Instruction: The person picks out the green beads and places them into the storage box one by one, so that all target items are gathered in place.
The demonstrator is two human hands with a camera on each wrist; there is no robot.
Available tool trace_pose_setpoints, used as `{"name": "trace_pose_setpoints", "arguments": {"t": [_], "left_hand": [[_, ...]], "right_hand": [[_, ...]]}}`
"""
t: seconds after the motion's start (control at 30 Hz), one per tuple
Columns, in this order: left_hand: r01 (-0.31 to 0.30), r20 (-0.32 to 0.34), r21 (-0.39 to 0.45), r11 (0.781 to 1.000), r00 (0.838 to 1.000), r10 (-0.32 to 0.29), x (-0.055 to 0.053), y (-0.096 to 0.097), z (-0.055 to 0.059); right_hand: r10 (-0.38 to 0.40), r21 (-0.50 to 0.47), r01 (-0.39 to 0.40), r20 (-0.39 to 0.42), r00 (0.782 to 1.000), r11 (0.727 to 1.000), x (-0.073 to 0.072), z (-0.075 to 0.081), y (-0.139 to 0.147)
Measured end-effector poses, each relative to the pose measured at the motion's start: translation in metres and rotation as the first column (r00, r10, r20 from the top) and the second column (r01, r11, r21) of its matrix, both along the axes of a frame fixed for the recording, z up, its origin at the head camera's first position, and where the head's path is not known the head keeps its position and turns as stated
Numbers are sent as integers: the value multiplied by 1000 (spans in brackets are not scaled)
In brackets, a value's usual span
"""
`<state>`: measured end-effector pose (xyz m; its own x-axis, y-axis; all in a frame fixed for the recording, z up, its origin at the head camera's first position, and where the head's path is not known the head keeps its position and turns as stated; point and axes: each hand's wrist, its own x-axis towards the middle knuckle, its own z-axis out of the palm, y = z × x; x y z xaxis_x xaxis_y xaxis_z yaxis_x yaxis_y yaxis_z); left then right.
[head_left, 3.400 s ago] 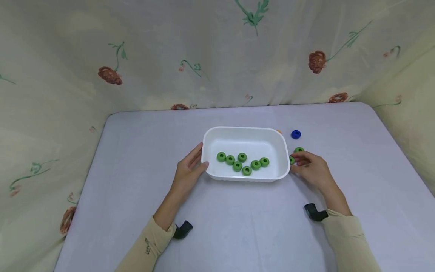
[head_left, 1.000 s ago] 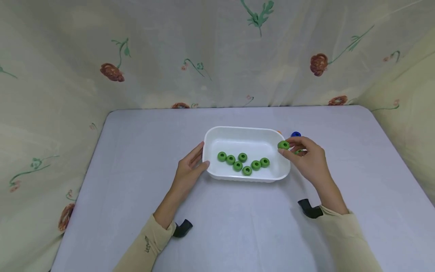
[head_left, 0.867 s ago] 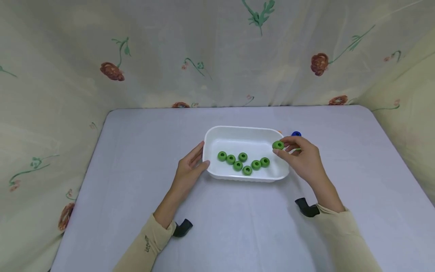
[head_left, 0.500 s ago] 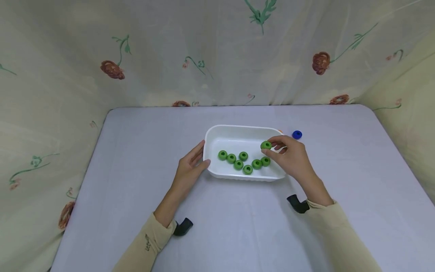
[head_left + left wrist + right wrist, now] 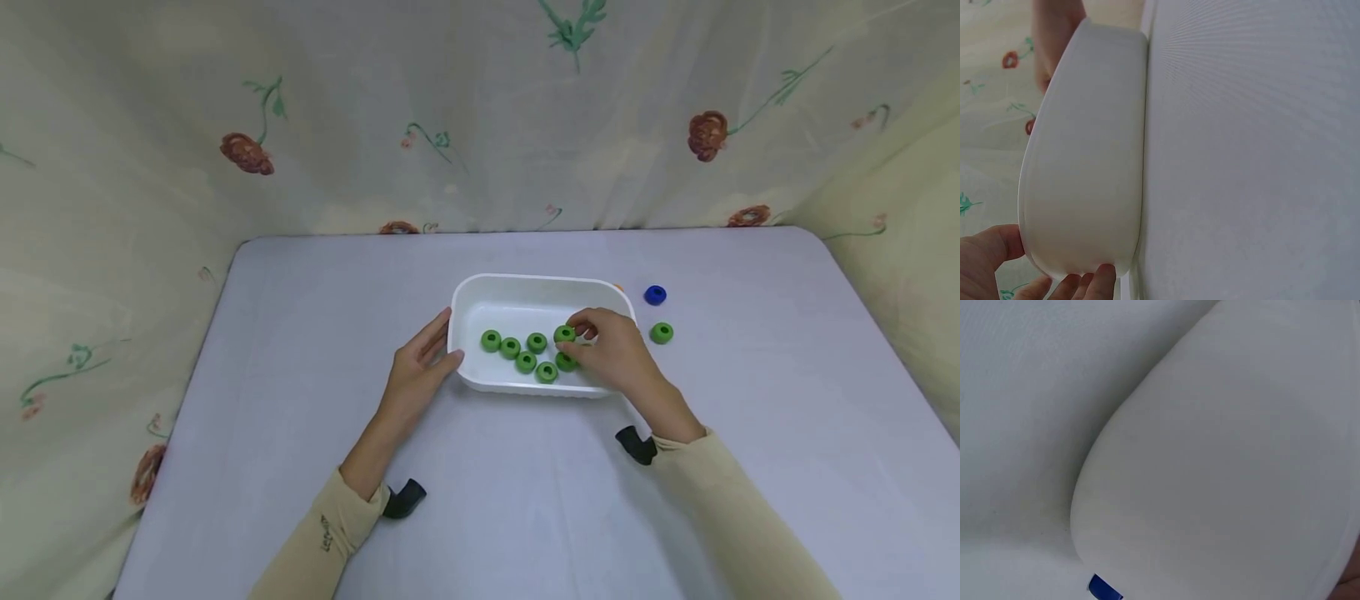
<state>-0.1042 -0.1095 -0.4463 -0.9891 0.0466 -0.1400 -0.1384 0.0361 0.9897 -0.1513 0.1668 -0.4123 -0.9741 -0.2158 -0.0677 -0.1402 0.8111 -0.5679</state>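
Note:
A white plastic tray [image 5: 540, 388] stands mid-table with several round green beads [image 5: 526, 362] in it, each with a hole. My left hand [image 5: 416, 367] holds the tray's left end, thumb at the rim and fingertips against the outer wall [image 5: 1085, 156], as the left wrist view also shows. Inside the tray, my right hand [image 5: 618, 354] pinches another green bead [image 5: 564, 334] between thumb and fingers, low over the right half. That hand partly covers a bead lying below it. In the right wrist view the tray's outer wall [image 5: 1222, 469] hides nearly all of the hand.
Right of the tray, a green bead [image 5: 662, 332] and a blue bead [image 5: 655, 295] lie on the white-covered table [image 5: 300, 333]. A sliver of something orange [image 5: 618, 287] peeks out behind the tray's far right corner. Flowered cloth [image 5: 480, 125] hangs beyond the table.
My right hand has picked up a green bead from beside the tray, lifted it over the right rim, and moved it left and down inside. The left hand stays at the tray's end.

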Motion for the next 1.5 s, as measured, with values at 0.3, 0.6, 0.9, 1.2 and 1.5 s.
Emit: {"name": "trace_pose_setpoints", "arguments": {"t": [0.3, 0.6, 0.9, 1.2, 1.5], "left_hand": [[-3, -2, 10, 1000, 1000, 3, 0, 0, 1], [0, -2, 6, 1000, 1000, 0, -2, 0, 1], [-4, -5, -1, 1000, 1000, 4, -2, -1, -1], [-9, -3, -9, 1000, 1000, 9, -1, 0, -1], [-11, -8, -18, 1000, 1000, 11, -1, 0, -2]], "right_hand": [[36, 43, -37, 25, 999, 998, -4, -5, -9], [38, 64, -43, 64, 997, 997, -7, -5, -13], [93, 77, -97, 59, 994, 992, -7, -4, -16], [111, 72, -116, 71, 991, 991, -7, -7, -16], [114, 69, -119, 83, 990, 990, -7, -8, -16]]}}
